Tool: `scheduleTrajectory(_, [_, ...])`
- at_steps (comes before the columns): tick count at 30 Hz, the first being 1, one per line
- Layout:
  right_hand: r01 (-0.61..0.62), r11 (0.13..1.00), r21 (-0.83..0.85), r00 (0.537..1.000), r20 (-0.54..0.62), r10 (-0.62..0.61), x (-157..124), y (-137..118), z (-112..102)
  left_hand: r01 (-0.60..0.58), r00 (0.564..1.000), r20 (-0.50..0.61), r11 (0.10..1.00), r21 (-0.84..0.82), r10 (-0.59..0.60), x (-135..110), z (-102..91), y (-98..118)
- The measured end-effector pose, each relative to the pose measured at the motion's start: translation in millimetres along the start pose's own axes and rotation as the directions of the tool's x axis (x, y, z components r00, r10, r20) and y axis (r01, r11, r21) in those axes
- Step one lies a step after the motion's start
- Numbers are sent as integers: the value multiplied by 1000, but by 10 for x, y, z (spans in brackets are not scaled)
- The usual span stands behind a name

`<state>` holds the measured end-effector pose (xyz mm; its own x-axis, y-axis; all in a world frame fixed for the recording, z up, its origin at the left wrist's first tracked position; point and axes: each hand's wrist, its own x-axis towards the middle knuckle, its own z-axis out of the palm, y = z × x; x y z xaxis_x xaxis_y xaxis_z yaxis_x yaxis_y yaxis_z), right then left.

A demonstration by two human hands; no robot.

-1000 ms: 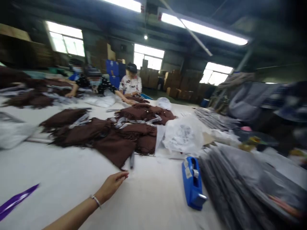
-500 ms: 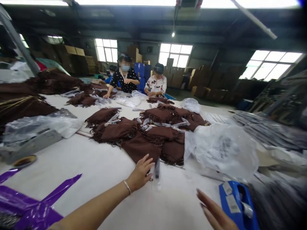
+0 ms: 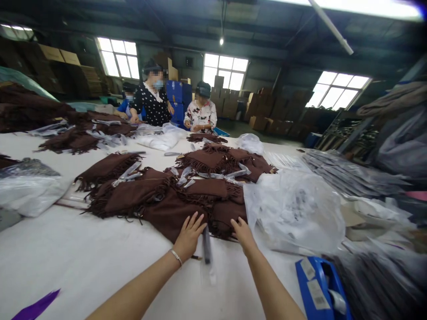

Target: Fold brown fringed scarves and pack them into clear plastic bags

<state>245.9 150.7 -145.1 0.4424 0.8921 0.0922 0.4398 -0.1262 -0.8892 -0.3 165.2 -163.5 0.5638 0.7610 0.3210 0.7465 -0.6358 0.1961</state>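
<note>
Both my hands rest on the near edge of a pile of brown fringed scarves [image 3: 167, 200] on a white table [image 3: 83, 253]. My left hand [image 3: 188, 235] lies flat on the nearest scarf with its fingers spread; a bracelet is on that wrist. My right hand [image 3: 243, 233] touches the fringe of the scarf beside it, fingers stretched forward. Between the two hands a narrow dark strip in a clear sleeve [image 3: 207, 246] lies on the table.
A blue tape dispenser [image 3: 320, 289] stands at the near right. A crumpled clear plastic bag [image 3: 293, 209] lies right of the scarves, grey packed goods [image 3: 350, 175] beyond. Plastic bags [image 3: 30, 189] sit at the left. Three people [image 3: 151, 100] work at the far end.
My right hand has come forward from beside the tape dispenser onto the scarf fringe. My left hand has settled flat on the nearest scarf. The view has tipped slightly down and right.
</note>
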Motion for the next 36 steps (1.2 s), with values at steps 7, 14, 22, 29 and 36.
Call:
scheduleTrajectory(7, [133,765,-630,895,-255,-366,-441,118,-678,33,997,-64,999,-27,-35,26,-20,40])
scheduleTrajectory(14, [28,834,-551,957,-226,-182,-359,318,-947,149,988,-28,984,-96,-152,-162,-92,117])
scheduleTrajectory(22, [268,789,-553,930,-66,-362,-936,-305,-1022,207,972,-5,861,-465,-237,-871,-454,502])
scheduleTrajectory(29, [414,762,-497,852,507,-132,-2454,-649,-197,492,869,424,372,-787,-253,-1606,-697,1019])
scheduleTrajectory(36, [224,973,-52,584,806,-92,-3079,-693,-121,543,833,426,376,-751,-354,-1967,-710,802])
